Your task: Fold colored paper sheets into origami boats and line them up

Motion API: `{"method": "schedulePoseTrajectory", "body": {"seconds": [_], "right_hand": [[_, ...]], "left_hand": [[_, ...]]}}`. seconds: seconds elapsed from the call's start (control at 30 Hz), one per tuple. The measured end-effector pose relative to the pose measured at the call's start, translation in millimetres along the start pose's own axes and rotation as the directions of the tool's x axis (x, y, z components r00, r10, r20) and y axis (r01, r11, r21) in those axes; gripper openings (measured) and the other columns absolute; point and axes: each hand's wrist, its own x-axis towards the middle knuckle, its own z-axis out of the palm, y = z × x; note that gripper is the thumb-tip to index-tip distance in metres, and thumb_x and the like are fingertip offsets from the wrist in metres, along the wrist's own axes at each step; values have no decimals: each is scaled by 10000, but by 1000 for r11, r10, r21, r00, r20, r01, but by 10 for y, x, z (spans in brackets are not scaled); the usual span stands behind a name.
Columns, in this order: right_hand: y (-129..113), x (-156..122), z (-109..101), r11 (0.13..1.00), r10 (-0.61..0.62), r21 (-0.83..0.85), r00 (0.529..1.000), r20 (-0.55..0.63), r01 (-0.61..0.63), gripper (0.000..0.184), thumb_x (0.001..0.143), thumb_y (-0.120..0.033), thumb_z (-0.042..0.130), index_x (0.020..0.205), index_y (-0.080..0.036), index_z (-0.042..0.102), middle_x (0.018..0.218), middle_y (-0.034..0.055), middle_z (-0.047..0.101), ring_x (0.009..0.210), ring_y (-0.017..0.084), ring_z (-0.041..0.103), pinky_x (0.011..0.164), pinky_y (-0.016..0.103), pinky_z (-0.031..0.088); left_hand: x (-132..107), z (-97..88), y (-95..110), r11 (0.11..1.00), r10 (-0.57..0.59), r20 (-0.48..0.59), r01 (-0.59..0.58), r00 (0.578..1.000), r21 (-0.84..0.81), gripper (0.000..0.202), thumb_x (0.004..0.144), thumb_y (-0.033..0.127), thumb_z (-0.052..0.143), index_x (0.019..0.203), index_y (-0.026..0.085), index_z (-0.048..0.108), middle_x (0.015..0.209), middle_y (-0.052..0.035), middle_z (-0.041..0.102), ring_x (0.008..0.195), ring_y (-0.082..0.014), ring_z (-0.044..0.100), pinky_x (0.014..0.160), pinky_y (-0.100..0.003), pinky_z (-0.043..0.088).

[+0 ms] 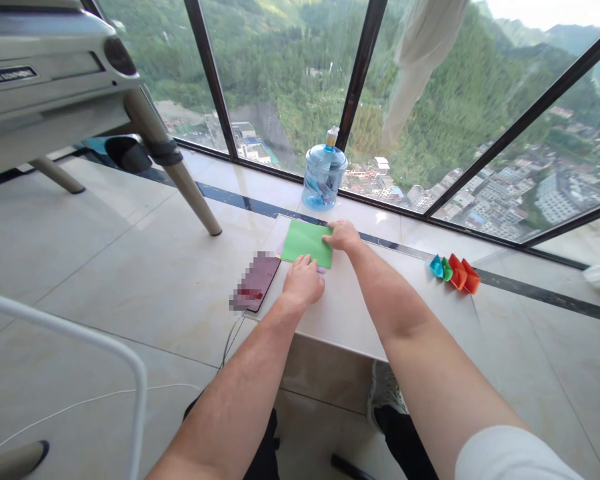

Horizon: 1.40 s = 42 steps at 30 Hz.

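Glossy tiles, smooth tabletop, flat green paper

From the sheet, the phone lies at eight o'clock, the jug near twelve, folded pieces, seemingly floor-level, at three.

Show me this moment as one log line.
left hand: on green paper, near edge; right hand: on its right edge; phone: left of paper; jug: beyond paper

Under the left hand and right hand, I saw a smooth, matt paper sheet; beyond them, a shiny, see-through plastic water bottle; left of them, glossy floor tiles.
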Motion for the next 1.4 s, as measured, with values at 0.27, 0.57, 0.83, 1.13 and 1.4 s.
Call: {"method": "schedulePoseTrajectory", "body": {"seconds": [0.27,0.57,0.83,1.13,1.4], "right_hand": [[14,27,14,997,1,78,998,-57,3,491,799,-472,748,1233,-244,725,1297,112,702,1265,304,582,1005,352,477],[-22,2,22,988,27,151,994,-106,-10,513,777,-402,782,1251,-228,694,1312,106,694,1221,272,614,1000,353,483],[-130,-21,42,981,61,194,984,-166,-28,368,800,-263,722,1164,-212,699,1183,97,747,1119,255,665,938,335,504],[-178,-10,68,931,145,358,972,-187,-70,253,848,-271,682,1078,-195,754,1087,114,780,1050,252,701,919,325,503],[9,-27,36,780,264,614,953,-149,-120,139,845,-267,649,773,-183,733,704,21,713,735,172,666,746,272,520]], "left_hand": [[-7,0,3,1000,-9,8,10,1000,-28,531,886,258,575,1360,23,616,1567,-227,469,1500,-358,368,1254,-423,265],[6,33,7,999,-30,10,30,1000,-36,570,885,290,578,1395,35,591,1587,-235,439,1519,-350,344,1253,-423,254],[14,22,25,995,-78,48,81,996,-54,669,885,303,575,1472,-9,501,1634,-257,347,1562,-357,257,1266,-428,228],[5,52,37,998,-38,-39,36,999,-58,619,891,312,567,1458,62,547,1633,-208,382,1556,-354,274,1260,-452,261],[0,48,107,996,-18,-104,9,994,-91,499,904,299,558,1318,41,661,1550,-240,484,1504,-346,376,1258,-426,280]]}}
